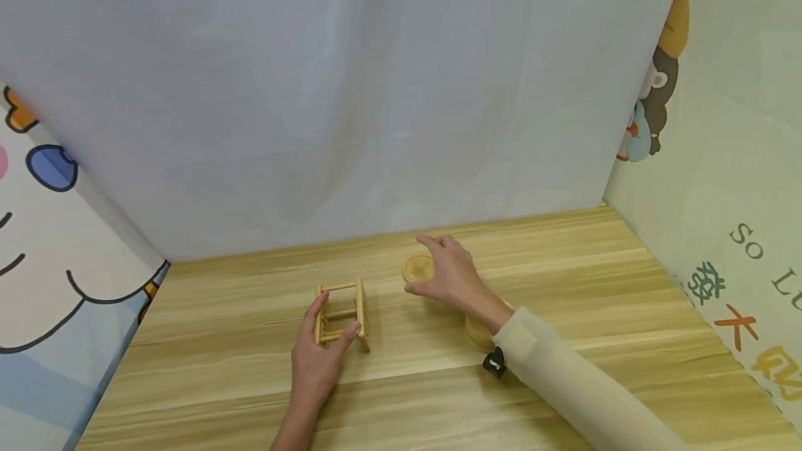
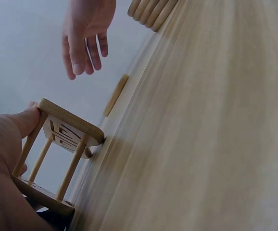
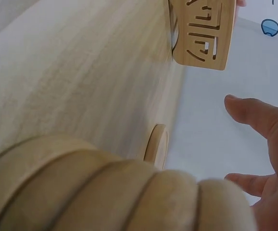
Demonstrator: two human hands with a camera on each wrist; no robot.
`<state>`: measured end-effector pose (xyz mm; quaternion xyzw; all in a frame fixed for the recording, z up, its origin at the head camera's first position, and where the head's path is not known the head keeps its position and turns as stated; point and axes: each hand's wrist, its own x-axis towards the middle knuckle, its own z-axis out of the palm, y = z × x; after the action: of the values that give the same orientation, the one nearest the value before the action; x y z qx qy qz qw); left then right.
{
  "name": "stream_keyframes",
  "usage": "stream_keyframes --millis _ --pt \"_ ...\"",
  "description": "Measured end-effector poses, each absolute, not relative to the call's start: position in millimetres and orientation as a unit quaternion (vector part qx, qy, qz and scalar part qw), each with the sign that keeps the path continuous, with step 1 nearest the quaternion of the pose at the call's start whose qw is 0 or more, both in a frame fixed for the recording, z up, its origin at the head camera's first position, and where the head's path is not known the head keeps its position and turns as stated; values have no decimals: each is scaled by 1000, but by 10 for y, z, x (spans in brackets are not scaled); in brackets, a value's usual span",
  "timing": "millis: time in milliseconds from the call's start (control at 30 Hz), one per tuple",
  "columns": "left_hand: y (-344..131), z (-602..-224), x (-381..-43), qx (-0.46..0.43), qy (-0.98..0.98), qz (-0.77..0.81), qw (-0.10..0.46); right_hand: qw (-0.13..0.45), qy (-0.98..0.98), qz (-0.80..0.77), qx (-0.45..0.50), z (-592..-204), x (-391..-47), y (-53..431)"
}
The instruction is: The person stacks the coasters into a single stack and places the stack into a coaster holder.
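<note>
A small wooden coaster rack [image 1: 360, 308] with cut-out side panels and thin rods stands on the wood-grain table. My left hand [image 1: 315, 366] grips it between thumb and fingers; the left wrist view shows the thumb at the top edge of one panel [image 2: 71, 120]. To its right a round wooden coaster [image 1: 416, 268] lies flat. My right hand [image 1: 457, 275] hovers over that coaster, thumb and fingers spread apart and holding nothing. Beneath the right wrist sits a stack of several round coasters [image 3: 134, 192], partly hidden by the forearm in the head view.
A small black object [image 1: 494, 362] lies beside the coaster stack, close to the right sleeve. Behind the table hangs a pale grey cloth [image 1: 351, 124]. Printed panels [image 1: 720, 228] with cartoon figures and lettering border the table at the left and right.
</note>
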<state>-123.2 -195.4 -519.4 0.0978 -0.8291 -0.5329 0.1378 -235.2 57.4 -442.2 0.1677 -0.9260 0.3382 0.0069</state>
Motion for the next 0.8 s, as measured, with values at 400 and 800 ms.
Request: stream_keyframes --millis 400,800 --pt "-1958 -5201 -1232 100 -827 -535 138 -3 -932 328 156 -4507 -2421 615" --pt "-1993 -5284 -1269 96 -828 -534 140 -18 -942 299 150 -4579 -2510 634"
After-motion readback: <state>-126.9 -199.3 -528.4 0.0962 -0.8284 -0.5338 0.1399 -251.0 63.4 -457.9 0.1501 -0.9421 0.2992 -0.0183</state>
